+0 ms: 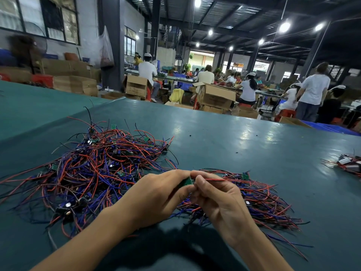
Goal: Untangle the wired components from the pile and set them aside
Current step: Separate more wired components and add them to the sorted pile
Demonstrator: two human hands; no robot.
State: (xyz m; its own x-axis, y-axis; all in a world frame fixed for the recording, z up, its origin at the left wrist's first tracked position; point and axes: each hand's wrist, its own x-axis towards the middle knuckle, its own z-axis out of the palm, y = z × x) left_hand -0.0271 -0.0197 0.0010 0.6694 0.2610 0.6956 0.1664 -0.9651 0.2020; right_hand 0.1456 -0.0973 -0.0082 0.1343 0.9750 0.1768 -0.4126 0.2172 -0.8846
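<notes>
2 hands meet mid-table, between 2 wire heaps. Left hand pinches a small green board at its fingertips, likely to anchor it. Right hand has thumb and forefinger closed on the red wire that runs from the board, probably to draw the lead straight and free of snags. The rest of the right fingers are loosely curled and hold nothing I can see.

Big pile of red, blue and black leads with boards lies left on the green table, badly knotted. A smaller, flatter heap sits just right of the hands, so it is likely the set-aside spot. The held board hangs above the gap between the heaps, near the small one. Another bundle lies far right, well apart.

Judgement: 1 piece nearly free, with most of the pile left.
</notes>
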